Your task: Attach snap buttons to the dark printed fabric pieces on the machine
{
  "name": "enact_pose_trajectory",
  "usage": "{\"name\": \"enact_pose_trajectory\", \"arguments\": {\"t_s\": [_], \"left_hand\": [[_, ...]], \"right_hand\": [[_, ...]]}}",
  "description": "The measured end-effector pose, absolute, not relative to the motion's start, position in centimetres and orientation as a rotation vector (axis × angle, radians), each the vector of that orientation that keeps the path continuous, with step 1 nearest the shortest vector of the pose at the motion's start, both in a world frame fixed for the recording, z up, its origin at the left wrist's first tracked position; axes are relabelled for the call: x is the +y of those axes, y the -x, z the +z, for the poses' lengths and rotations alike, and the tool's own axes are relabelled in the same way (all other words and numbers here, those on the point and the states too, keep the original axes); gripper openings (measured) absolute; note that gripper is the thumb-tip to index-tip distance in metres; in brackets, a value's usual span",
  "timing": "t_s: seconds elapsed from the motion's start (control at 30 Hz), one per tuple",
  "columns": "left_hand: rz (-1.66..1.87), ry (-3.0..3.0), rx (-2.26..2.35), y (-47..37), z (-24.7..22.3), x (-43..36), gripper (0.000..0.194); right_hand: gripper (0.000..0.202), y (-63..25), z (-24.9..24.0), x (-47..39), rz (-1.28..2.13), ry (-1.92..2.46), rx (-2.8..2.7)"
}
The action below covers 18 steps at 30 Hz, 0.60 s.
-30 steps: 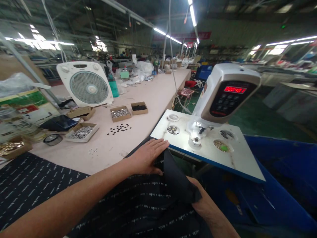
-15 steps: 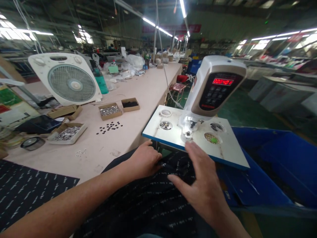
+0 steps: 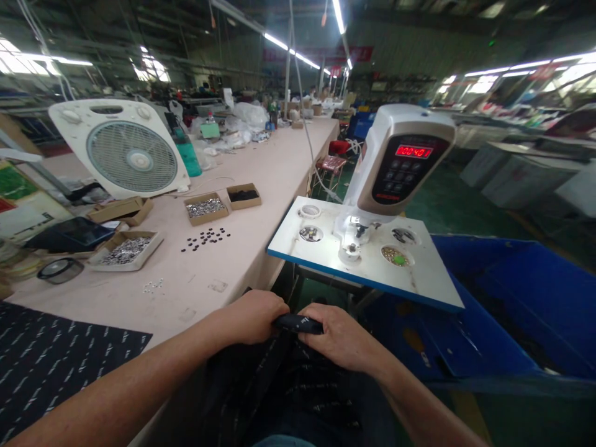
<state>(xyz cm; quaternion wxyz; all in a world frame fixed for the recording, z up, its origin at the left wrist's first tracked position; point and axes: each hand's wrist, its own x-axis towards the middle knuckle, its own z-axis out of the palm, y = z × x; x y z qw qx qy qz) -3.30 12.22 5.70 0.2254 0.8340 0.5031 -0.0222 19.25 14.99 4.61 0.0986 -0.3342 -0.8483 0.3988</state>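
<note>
Black fabric (image 3: 298, 323) with small white print is bunched into a narrow fold between my two hands. My left hand (image 3: 258, 315) is closed around the fold's left end. At its right end, my right hand (image 3: 339, 335) grips with the thumb below and fingers on top. The rest of the cloth hangs down over my lap. Just ahead stands a snap-fastening machine (image 3: 395, 167) with a red digital display. Its white work plate (image 3: 326, 251) has a blue edge and round wells of small metal parts. Neither hand touches the plate.
On the table (image 3: 261, 248) at left are a box fan (image 3: 133, 152), small cardboard boxes (image 3: 205, 217) of metal parts and loose black discs (image 3: 205, 239). More printed fabric (image 3: 60, 360) lies at the front left. A blue bin (image 3: 526, 310) stands at right.
My right hand has come down from the plate's edge and closed on the fabric. My left hand has drawn back slightly toward me, and the cloth is now gathered between both hands.
</note>
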Motion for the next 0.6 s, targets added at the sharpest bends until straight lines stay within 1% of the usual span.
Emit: {"name": "enact_pose_trajectory", "arguments": {"t_s": [0.07,0.13,0.23,0.33,0.4,0.5,0.6], "left_hand": [[0.023,-2.121,1.317,3.6,5.7,12.3,0.005],[0.121,-1.901,1.184,4.0,5.7,12.3,0.004],[0.236,-1.576,1.030,4.1,5.3,11.4,0.006],[0.346,-1.167,0.994,3.3,4.6,9.7,0.014],[0.439,-0.936,0.977,2.7,4.0,8.4,0.019],[0.542,-0.763,0.934,2.0,3.4,7.2,0.023],[0.545,-0.750,0.929,1.9,3.3,6.8,0.028]], "right_hand": [[0.004,-19.3,4.9,15.0,1.376,1.020,-2.383],[0.007,-19.3,5.1,15.0,1.455,1.047,-2.286],[0.016,-19.4,5.6,14.7,1.393,1.021,-2.258],[0.016,-19.5,5.9,14.3,1.296,1.033,-2.261],[0.017,-19.6,6.0,14.1,1.289,1.052,-2.246],[0.017,-19.6,6.2,14.0,1.427,1.052,-2.179],[0.019,-19.4,6.4,13.8,1.613,1.033,-2.056]]}}
